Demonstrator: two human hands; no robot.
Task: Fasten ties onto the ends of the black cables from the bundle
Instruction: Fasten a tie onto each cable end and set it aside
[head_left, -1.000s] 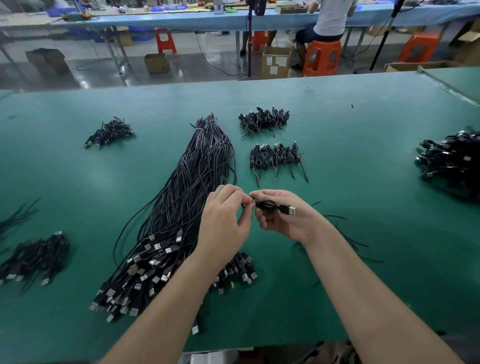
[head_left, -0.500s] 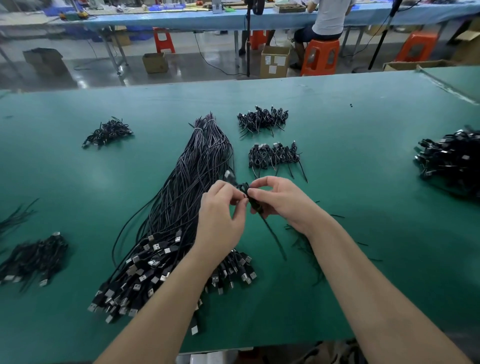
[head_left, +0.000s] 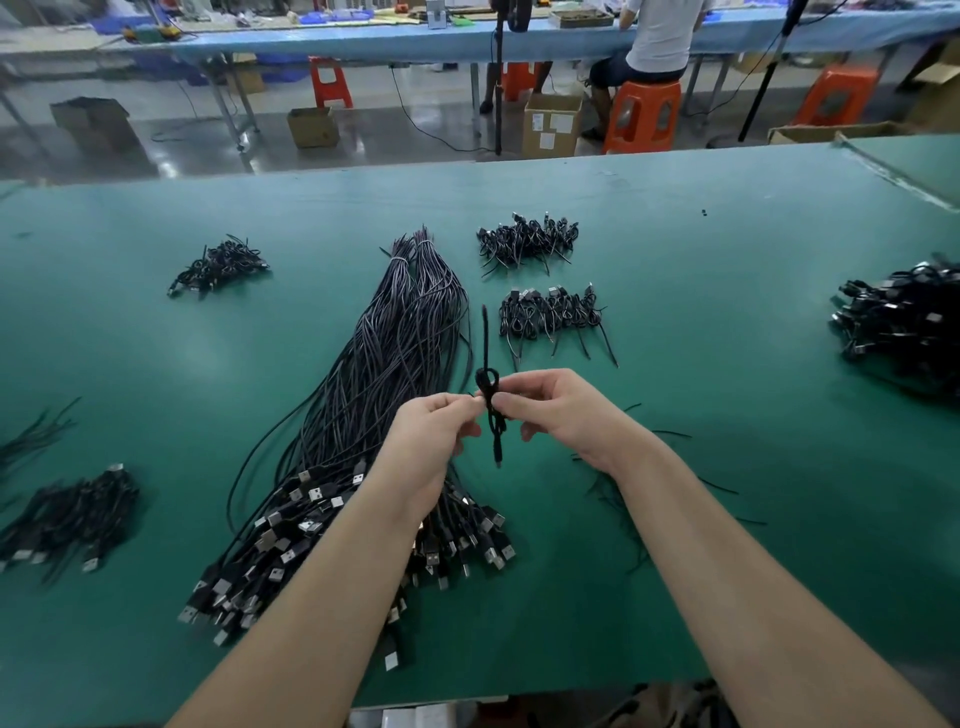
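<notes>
A long bundle of black cables (head_left: 395, 374) with silver USB plugs lies on the green table (head_left: 727, 312), running from the centre toward the near left. Above it my left hand (head_left: 431, 441) and my right hand (head_left: 566, 415) pinch one coiled black cable (head_left: 493, 410) between fingertips. The coil stands upright, its loop on top, and a thin black tie sticks up from the loop. The cable's lower end hangs below my fingers.
Two small heaps of tied cables (head_left: 550, 317) lie beyond my hands, another heap (head_left: 218, 265) at the far left, more at the left edge (head_left: 67, 514) and a big pile (head_left: 904, 322) at the right. Loose black ties (head_left: 670, 467) lie under my right forearm.
The coiled cable has turned from lying sideways with its plug to the right to standing upright. Both hands rose slightly, and the tie now points up.
</notes>
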